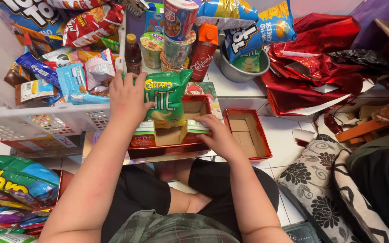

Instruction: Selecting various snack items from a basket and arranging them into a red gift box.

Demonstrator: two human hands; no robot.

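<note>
Green chip bag going into the red box in front of me.

The green chip bag (167,96) stands upright in the red box (169,150), gripped at its upper left edge by my left hand (127,101), fingers curled round it. My right hand (217,132) lies on a small green packet (196,127) in the box, fingers seemingly pressing rather than clasping. An empty red lid (247,135) sits just right; a white basket (46,118) of snacks lies left.

Green chip bag (167,96) upright in red box (167,150) — small green cartons (144,137) beside; blue-yellow snack bag (260,29) over grey bowl.
</note>
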